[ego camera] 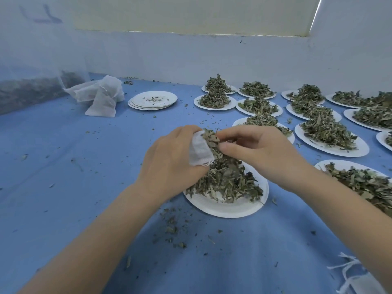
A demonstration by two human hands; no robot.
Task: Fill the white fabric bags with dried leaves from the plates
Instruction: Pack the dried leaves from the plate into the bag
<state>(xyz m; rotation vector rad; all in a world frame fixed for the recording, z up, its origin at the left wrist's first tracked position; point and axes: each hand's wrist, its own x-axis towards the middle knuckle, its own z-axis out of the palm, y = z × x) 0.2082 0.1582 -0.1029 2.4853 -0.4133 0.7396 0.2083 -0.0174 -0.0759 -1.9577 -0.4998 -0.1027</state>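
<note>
Our left hand (169, 160) grips a white bag (199, 151) open while our right hand (254, 149) pinches leaves (224, 181) into it; next, we judge, another pinch from the plate (224, 206).

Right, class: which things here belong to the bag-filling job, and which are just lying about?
In use: left hand, white bag, right hand, leaves, paper plate.
Lying about: empty plate stack, spare bags, scattered crumbs.
</note>
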